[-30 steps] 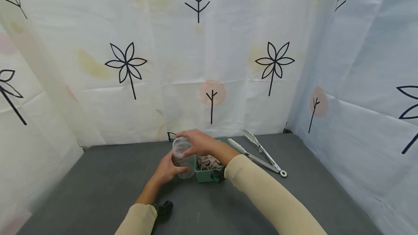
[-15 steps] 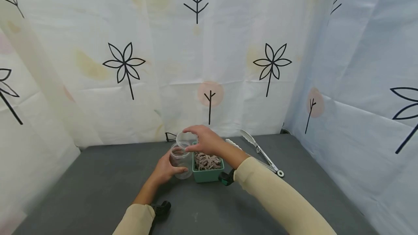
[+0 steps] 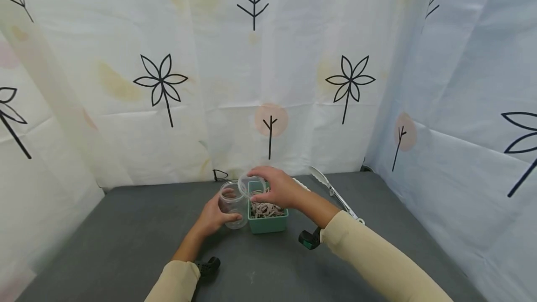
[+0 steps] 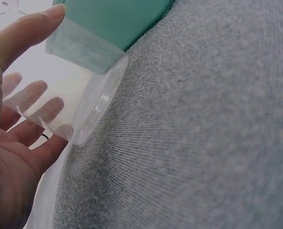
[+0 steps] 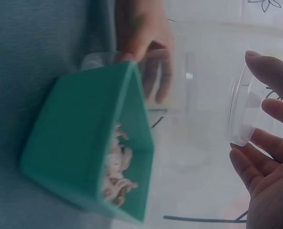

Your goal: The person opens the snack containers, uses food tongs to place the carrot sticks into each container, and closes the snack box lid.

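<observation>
Lid [image 3: 250, 185] moved right, L hand [image 3: 211, 216] round jar [image 3: 235, 206], R hand [image 3: 277, 190] pinching lid, grey tbl [image 3: 256, 269] (flower-print drapes [image 3: 293, 59] behind)

Jar [image 3: 233, 205] partly behind left hand [image 3: 211, 216]

Right wrist view. At the right edge, the right hand [image 5: 273, 167] holds a clear lid [image 5: 239, 106], seen nearly edge-on, between thumb and fingers. Left of centre, a green box [image 5: 77, 131] contains pale strips [image 5: 116, 174]. At upper centre, the left hand [image 5: 146, 36] grips a clear jar [image 5: 97, 60], partly hidden by the box. Dark line drawings mark the white backdrop [image 5: 198, 191]; a grey surface [image 5: 27, 57] fills the left.
</observation>
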The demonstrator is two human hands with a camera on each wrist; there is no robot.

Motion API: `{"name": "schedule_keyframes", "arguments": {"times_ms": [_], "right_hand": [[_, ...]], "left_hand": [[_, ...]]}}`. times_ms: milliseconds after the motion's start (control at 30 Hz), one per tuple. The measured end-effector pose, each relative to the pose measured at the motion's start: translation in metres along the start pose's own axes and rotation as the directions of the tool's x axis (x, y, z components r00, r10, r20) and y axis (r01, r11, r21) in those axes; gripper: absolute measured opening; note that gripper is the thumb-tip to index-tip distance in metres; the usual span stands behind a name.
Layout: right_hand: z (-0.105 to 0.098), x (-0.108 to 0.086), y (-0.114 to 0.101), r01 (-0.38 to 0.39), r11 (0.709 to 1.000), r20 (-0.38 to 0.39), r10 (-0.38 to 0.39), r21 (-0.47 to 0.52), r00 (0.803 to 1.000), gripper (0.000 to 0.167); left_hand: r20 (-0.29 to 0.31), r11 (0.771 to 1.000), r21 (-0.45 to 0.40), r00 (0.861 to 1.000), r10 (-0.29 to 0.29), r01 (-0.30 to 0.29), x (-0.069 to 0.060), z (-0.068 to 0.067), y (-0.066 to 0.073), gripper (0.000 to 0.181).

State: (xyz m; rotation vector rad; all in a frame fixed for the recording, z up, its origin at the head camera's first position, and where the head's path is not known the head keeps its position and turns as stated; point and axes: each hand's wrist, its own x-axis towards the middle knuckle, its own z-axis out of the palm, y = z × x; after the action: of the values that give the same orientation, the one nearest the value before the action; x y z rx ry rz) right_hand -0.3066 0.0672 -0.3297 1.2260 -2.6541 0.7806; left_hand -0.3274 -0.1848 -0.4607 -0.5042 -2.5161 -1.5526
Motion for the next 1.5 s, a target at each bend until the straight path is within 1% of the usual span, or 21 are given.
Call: {"name": "schedule_keyframes", "arguments": {"times_ms": [67,167,400,533,600,767,967,1033,1167,1267,1333,1500], "right_hand": [[0.002,-0.008,0.003,-0.006,1.000,0.004,0.006,0.008,1.000,0.062],[0.004,-0.019,0.008,-0.011,1.000,0.003,0.011,0.005,1.000,0.061],[0.011,-0.044,0.018,-0.010,1.000,-0.030,0.010,0.005,0.999,0.059],[0.015,-0.056,0.021,0.010,1.000,-0.048,-0.009,0.013,0.999,0.058],[0.017,-0.061,0.022,0.025,1.000,-0.054,-0.024,0.018,0.998,0.058],[0.024,-0.070,0.025,0.045,0.996,-0.044,-0.042,0.076,0.998,0.055],[0.036,-0.081,0.026,0.068,0.991,-0.029,-0.065,0.114,0.997,0.051],[0.040,-0.085,0.027,0.090,0.989,-0.035,-0.086,0.115,0.996,0.048],[0.045,-0.091,0.028,0.142,0.985,-0.081,-0.134,0.102,0.988,0.044],[0.047,-0.095,0.026,0.161,0.982,-0.101,-0.151,0.099,0.983,0.043],[0.048,-0.097,0.025,0.171,0.980,-0.094,-0.162,0.102,0.982,0.043],[0.059,-0.103,0.029,0.192,0.976,-0.071,-0.185,0.102,0.980,0.040]], "left_hand": [[0.011,1.000,-0.028,1.000,0.005,-0.005,0.000,0.000,0.000,0.081],[0.029,0.997,-0.079,1.000,-0.004,0.007,0.000,0.000,0.000,0.083],[0.061,0.993,-0.116,0.998,0.004,0.003,0.002,0.002,0.003,0.096],[0.067,0.989,-0.146,0.998,-0.008,0.018,0.002,0.001,0.005,0.100],[0.062,0.986,-0.168,0.998,-0.007,0.018,0.002,0.000,0.007,0.100],[0.052,0.974,-0.228,0.999,0.012,0.000,0.004,-0.003,0.013,0.098],[0.011,0.976,-0.219,1.000,0.008,-0.005,0.008,-0.003,0.019,0.093],[0.004,0.977,-0.214,1.000,0.002,-0.002,0.008,-0.004,0.023,0.092],[0.011,0.982,-0.191,1.000,0.011,-0.008,0.000,-0.007,0.042,0.087],[0.012,0.985,-0.173,1.000,0.022,-0.020,-0.005,-0.009,0.054,0.084],[0.007,0.986,-0.165,1.000,0.026,-0.024,-0.005,-0.009,0.054,0.082],[-0.028,0.988,-0.151,0.999,0.021,-0.025,0.005,-0.004,0.029,0.081]]}}
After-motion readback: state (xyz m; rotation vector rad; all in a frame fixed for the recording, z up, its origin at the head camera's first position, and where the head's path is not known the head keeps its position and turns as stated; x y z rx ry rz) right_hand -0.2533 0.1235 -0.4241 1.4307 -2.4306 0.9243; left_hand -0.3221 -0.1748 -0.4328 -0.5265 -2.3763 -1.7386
